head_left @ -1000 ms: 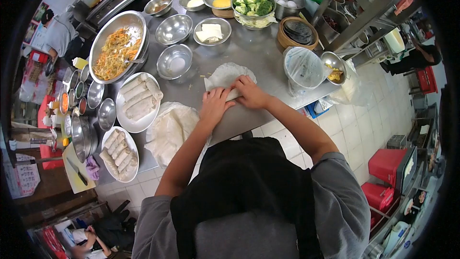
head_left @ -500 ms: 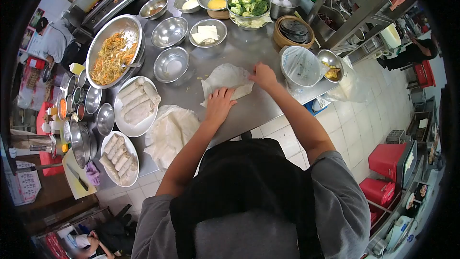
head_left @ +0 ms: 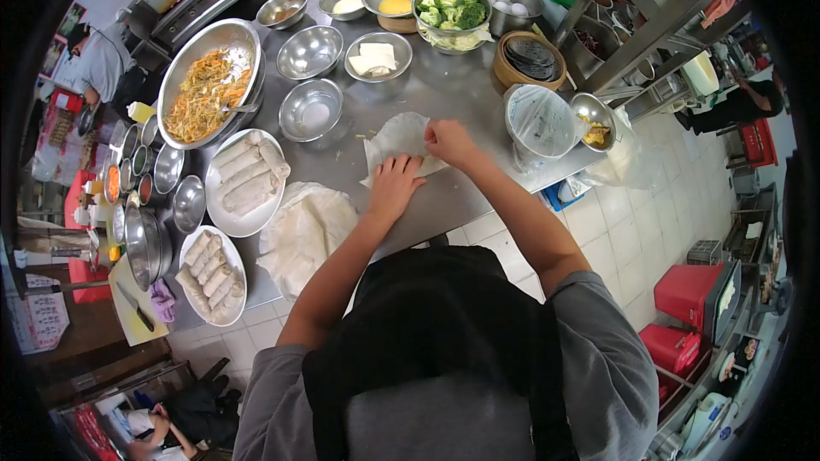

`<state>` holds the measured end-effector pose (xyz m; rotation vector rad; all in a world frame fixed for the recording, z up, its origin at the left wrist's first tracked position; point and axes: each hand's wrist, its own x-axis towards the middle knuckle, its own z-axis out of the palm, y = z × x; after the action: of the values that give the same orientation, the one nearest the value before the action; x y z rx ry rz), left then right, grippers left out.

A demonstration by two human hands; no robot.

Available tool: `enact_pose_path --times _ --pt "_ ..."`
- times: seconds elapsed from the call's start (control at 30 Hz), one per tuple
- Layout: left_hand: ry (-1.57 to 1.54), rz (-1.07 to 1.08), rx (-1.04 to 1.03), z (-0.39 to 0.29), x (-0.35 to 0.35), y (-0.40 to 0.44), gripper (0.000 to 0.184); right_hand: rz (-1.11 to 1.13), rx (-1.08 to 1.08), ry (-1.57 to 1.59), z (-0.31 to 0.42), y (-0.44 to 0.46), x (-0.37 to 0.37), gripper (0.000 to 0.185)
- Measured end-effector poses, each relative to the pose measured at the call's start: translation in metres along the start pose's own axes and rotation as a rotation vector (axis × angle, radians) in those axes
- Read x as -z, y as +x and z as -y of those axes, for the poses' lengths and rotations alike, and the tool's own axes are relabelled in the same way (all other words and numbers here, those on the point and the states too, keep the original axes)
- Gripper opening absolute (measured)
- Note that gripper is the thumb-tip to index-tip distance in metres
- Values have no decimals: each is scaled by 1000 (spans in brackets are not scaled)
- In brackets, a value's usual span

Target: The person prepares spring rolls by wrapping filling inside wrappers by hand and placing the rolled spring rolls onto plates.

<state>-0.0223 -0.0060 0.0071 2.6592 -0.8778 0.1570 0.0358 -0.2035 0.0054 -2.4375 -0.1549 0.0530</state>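
Head view: we see a pale, thin sheet (head_left: 400, 134) lying on the steel table (head_left: 465, 94) directly in front of the person. Taking that sheet as our clock's centre, we find the left hand (head_left: 395, 183) at six o'clock, palm down, its fingers extended and slightly spread over the near part. At two to three o'clock the right hand (head_left: 451, 143) is at the sheet's edge with curled fingers; we cannot tell whether they pinch it. The hands hide part of the near edge from us. Toward half past seven we notice a crumpled pile of similar sheets (head_left: 307, 230). Farther out, between eight and nine, wrapped rolls (head_left: 248, 195) lie on an oval plate (head_left: 248, 225). We also see a steel bowl (head_left: 311, 102) near ten and a plastic-topped tub (head_left: 540, 115) at three.
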Motion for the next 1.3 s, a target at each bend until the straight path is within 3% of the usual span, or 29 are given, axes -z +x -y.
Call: enact_pose_path --times 0.23,0.33,0.43,0.53,0.63,0.83,0.93,1.03,1.3 --pt "-98 -39 25 6 -4 1 45 25 -11 -115 7 -16 -4 32" --pt "-138 -11 -10 11 -2 4 42 164 79 165 -6 -25 9 41" --pt "-285 -80 -1 17 -4 5 42 222 316 127 -1 -38 31 41" --pt "-323 -45 15 20 -4 7 41 163 396 78 -8 -44 28 45" --pt "-260 -70 -27 19 6 10 40 196 361 144 -17 -46 20 43" --pt "-244 -38 11 26 2 13 38 32 367 -75 -18 -55 14 39" --pt "-284 35 18 31 3 18 37 44 383 -41 -21 -53 13 40" --pt "-289 52 3 40 -5 21 36 113 263 123 -16 -53 18 43" --pt "-321 35 -25 33 5 22 34 38 342 97 -20 -52 15 32"
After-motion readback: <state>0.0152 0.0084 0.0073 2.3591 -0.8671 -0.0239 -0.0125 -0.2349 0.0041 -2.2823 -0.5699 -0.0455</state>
